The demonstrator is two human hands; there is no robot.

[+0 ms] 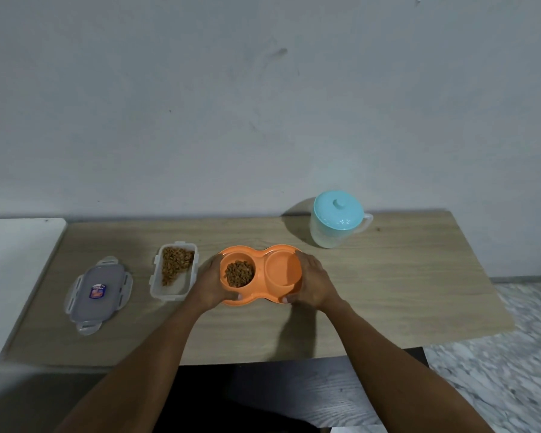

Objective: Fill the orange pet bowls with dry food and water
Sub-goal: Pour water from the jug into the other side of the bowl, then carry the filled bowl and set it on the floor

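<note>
The orange double bowl (281,270) sits mid-counter, the left hand (211,282) and right hand (314,282) each with its grip closed round one end and a thumb on the near rim. Its left cup holds dry food (239,273) and the right looks dry, so I judge a tilt or jerk could scatter kibble. A bare pale wall (263,104) backs the wood-grain counter (388,292), with marbled floor (512,354) to the right, a lidded jug (336,223) behind, and an open food box (174,270) and its loose lid (99,292) to the left.

Dim indoor light, shadows L of jug (336,226), edges warped, floor (512,370) blurry
</note>
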